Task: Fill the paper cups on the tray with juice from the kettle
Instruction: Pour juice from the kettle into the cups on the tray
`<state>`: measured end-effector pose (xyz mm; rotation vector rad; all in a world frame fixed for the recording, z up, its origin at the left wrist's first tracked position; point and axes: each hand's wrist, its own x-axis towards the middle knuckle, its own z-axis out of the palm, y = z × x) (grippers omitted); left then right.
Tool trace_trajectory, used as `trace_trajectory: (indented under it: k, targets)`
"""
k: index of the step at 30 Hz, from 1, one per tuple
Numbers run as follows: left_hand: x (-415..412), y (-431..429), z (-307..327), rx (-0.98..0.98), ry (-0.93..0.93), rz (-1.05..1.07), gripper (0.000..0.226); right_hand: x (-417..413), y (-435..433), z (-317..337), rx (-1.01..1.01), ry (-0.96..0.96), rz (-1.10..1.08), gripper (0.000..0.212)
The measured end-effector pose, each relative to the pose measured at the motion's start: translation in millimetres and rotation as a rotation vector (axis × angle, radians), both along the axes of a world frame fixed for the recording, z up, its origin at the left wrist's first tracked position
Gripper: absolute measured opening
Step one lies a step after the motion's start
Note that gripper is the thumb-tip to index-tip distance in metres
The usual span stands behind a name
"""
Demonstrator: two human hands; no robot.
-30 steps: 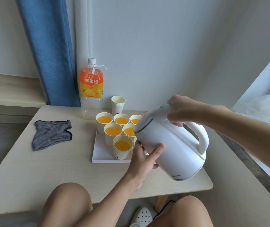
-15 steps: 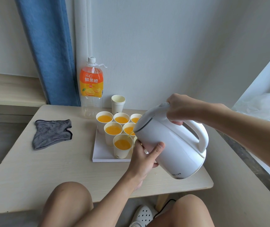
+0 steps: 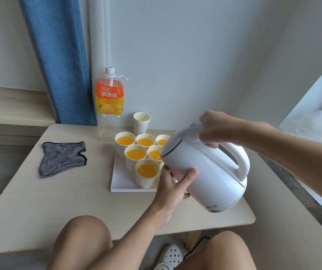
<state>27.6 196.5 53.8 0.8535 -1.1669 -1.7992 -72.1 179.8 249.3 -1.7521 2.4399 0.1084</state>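
Raised a shade since a second ago: kettle (image 3: 210, 172), tipped over tray (image 3: 121, 182) right edge, thin juice stream | right hand (image 3: 214, 129) wrapped round handle | left hand (image 3: 173, 184) curled under spout, hold unclear | six filled cups (image 3: 146, 181) on tray | pale table (image 3: 68, 195): cloth (image 3: 62, 157) left, bottle (image 3: 109, 106) and spare cup stack (image 3: 141, 123) against wall | tray well back from near edge

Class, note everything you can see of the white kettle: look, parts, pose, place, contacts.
The kettle is white, seemingly smooth plastic, with a grey-seamed lid, a looped handle and small dark print near its base. It is held off the table, tilted forward over the tray, a thin orange stream falling from its front edge. The right hand grips the handle's top; the left hand cups its lower body.
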Motion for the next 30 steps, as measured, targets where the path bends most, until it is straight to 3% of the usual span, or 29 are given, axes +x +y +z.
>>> trace_trajectory:
  k: [10, 17, 25, 30]
  targets:
    - [-1, -1, -1, 0.004, 0.003, -0.002, 0.087, -1, 0, -1, -0.003, -0.002, 0.000, 0.023]
    - [-3, -1, -1, 0.009, 0.007, -0.001, 0.072, -1, -1, -1, -0.010, -0.006, 0.001, 0.023]
    - [-3, -4, -3, -0.024, -0.032, 0.006, 0.090, -8, 4, -3, -0.027, -0.039, -0.021, 0.024]
    - [-2, -4, -1, -0.058, -0.033, 0.013, 0.079, -19, 11, -7, -0.071, -0.101, -0.055, 0.025]
